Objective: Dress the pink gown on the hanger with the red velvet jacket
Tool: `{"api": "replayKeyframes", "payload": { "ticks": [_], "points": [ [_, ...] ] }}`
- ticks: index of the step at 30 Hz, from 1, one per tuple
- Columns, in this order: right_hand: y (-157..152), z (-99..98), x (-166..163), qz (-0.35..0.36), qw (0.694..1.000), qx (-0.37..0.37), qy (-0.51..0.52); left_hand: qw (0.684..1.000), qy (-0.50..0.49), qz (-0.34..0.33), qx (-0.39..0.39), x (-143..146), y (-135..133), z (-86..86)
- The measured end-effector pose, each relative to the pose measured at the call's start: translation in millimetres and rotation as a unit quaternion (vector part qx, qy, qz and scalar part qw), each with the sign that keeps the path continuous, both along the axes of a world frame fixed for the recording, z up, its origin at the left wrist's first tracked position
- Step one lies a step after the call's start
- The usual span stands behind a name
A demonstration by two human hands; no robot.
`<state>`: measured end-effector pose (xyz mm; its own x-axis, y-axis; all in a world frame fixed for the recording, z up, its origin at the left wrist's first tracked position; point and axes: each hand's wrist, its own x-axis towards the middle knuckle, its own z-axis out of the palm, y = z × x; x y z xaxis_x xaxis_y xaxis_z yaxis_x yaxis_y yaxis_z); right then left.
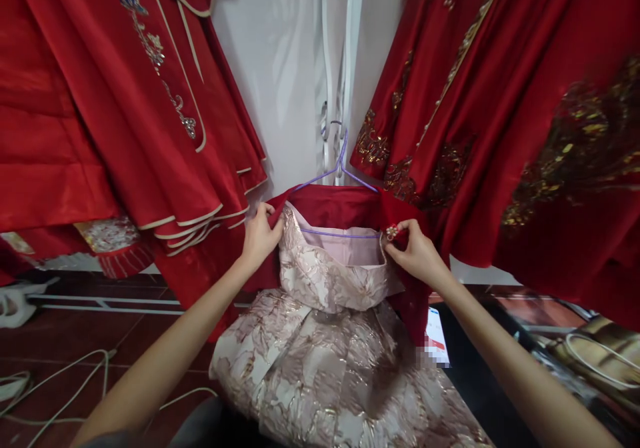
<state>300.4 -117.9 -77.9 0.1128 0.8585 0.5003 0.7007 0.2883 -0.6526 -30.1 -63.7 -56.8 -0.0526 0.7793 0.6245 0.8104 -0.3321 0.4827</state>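
Note:
A pale pink, gold-patterned dress (345,355) hangs in front of me from a purple wire hanger (341,166). Behind its bodice lies a dark red garment (335,208) on the same hanger, spread to both sides. My left hand (261,233) is closed on the red garment's edge, beside the dress's left shoulder. On the other side my right hand (416,251) pinches the red edge by the bodice's right end, just under a small gold flower-shaped ornament (393,232). The fabric between the right fingertips is partly hidden.
Red embroidered gowns hang close at left (125,101) and right (490,101). A white cabinet (280,68) stands behind. Cables (70,395) lie on the tiled floor at left. A phone with a lit screen (437,335) is near my right forearm, on a black surface (480,375).

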Motion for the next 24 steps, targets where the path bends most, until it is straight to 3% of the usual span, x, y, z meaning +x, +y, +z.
{"api": "replayKeyframes", "payload": {
  "ticks": [4,9,11,16,24],
  "points": [
    [7,-3.2,-36,0.083,0.993,-0.006,0.088,0.993,-0.111,-0.044,-0.012,41,-7,14.0],
    [-9,-8.1,-93,0.258,0.96,-0.02,0.11,0.965,-0.123,-0.223,-0.069,92,-21,6.0],
    [-15,-9.0,-101,0.249,0.963,-0.009,0.1,0.961,-0.12,-0.24,-0.071,96,-24,-3.2],
    [-15,-10.3,-92,0.136,0.984,0.075,0.082,0.975,-0.11,-0.191,-0.028,83,-32,-18.5],
    [-7,-12.8,-92,0.195,0.973,0.05,0.116,0.939,-0.258,-0.217,-0.063,86,-40,-26.4]
  ]
}}
